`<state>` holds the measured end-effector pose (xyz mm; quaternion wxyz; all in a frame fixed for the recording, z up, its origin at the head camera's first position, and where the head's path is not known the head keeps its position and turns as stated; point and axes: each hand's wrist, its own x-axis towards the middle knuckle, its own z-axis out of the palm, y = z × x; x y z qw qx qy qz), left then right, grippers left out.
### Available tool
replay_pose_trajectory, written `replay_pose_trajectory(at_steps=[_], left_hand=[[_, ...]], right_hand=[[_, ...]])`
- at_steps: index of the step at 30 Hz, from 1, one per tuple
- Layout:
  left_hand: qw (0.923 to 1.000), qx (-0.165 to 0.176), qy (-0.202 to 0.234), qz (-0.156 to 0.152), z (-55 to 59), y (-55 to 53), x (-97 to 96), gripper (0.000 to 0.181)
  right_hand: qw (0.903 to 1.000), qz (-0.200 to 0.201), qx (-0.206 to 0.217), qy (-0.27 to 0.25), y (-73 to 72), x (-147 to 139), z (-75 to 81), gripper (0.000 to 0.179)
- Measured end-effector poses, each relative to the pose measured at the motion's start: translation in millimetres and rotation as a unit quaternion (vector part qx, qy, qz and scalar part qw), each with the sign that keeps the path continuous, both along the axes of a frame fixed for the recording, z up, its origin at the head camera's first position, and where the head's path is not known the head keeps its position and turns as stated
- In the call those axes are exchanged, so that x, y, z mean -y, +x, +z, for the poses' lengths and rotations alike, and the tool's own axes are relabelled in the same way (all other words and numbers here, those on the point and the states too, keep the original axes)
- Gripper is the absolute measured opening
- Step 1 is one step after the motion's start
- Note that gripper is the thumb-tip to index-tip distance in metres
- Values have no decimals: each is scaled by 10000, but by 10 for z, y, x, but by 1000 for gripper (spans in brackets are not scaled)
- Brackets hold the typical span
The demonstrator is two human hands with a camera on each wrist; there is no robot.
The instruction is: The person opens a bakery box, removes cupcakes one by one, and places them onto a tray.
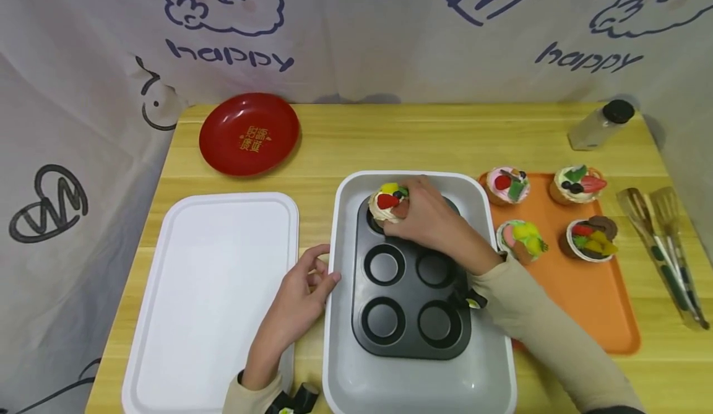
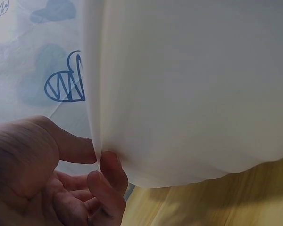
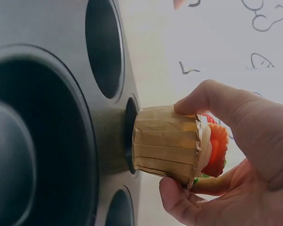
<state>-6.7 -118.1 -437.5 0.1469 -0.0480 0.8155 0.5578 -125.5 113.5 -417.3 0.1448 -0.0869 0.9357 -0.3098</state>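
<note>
My right hand (image 1: 426,216) grips a cupcake (image 1: 388,203) topped with cream and fruit, over the far left cup of a dark muffin tin (image 1: 411,290). In the right wrist view, thumb and fingers pinch the gold paper wrapper (image 3: 167,141), its base at the mouth of a cup. The tin lies inside a deep white tray (image 1: 423,386). My left hand (image 1: 298,296) pinches that tray's left rim between thumb and fingers, also visible in the left wrist view.
An orange tray (image 1: 585,309) with several cupcakes stands on the right, partly under my right sleeve. Beyond it are metal utensils (image 1: 665,247) and a black-capped jar (image 1: 598,126). A white tray (image 1: 217,302) lies left; a red plate (image 1: 249,134) sits behind it.
</note>
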Motion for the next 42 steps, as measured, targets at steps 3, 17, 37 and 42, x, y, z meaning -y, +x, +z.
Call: replay_pose_trajectory(at_steps=[3, 17, 37, 42], left_hand=[[10000, -25, -13, -23, -4, -4, 1, 44], [9998, -91, -150, -116, 1, -12, 11, 44], [9998, -46, -25, -199, -5, -23, -10, 45], [9998, -19, -11, -198, 1, -28, -10, 44]], right_hand=[[10000, 10, -60, -45, 27, -59, 61, 73], [9992, -399, -44, 19, 299, -454, 501, 79], [9843, -1557, -712, 434, 846, -1525, 531, 77], [9782, -1889, -599, 612, 996, -1740, 490, 77]])
